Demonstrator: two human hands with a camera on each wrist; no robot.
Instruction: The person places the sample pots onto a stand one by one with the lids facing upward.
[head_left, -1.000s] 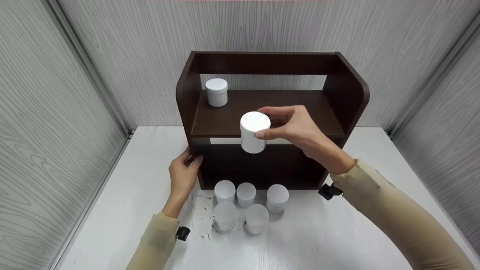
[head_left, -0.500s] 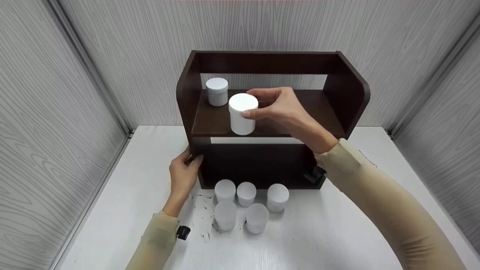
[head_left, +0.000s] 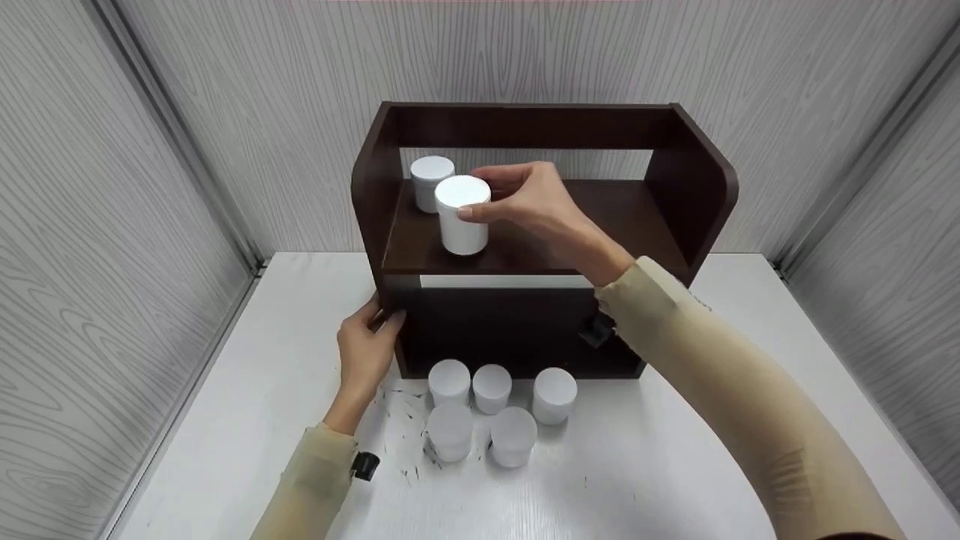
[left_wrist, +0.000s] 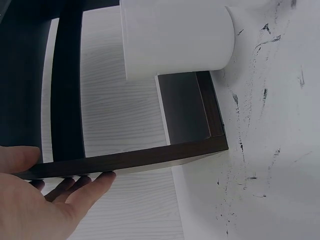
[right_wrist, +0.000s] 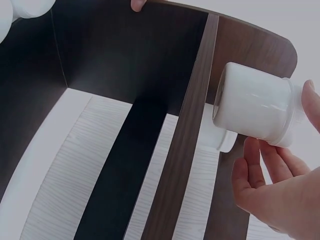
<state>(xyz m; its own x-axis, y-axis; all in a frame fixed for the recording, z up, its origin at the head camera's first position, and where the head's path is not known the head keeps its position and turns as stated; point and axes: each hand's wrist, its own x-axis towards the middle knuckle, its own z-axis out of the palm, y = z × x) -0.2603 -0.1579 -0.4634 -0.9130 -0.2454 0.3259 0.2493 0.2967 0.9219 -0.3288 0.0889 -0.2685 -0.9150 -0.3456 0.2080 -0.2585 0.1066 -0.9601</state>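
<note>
My right hand [head_left: 536, 202] pinches a white lidded jar [head_left: 463, 225] by its lid, thumb in front and fingers behind. The jar is upright over the left part of the upper board of a dark brown shelf [head_left: 600, 217]; in the right wrist view the held jar [right_wrist: 252, 100] shows its base near the board's edge. Behind it, partly covered, a similar jar [head_left: 430, 172] stands in the upper left corner. My left hand [head_left: 365, 349] grips the shelf's left side panel low down. In the left wrist view the thumb and fingers lie on opposite faces of that panel [left_wrist: 130, 159].
Several white jars stand on the white table [head_left: 660, 465] before the shelf, among them a right-hand jar [head_left: 555, 394] and a front jar [head_left: 514, 435]. Dark scuff marks lie beside them. Grey wood-grain walls [head_left: 525, 52] enclose the back and sides.
My right hand has carried the jar up, left and back, from in front of the shelf to over its upper board. The left hand has stayed on the side panel.
</note>
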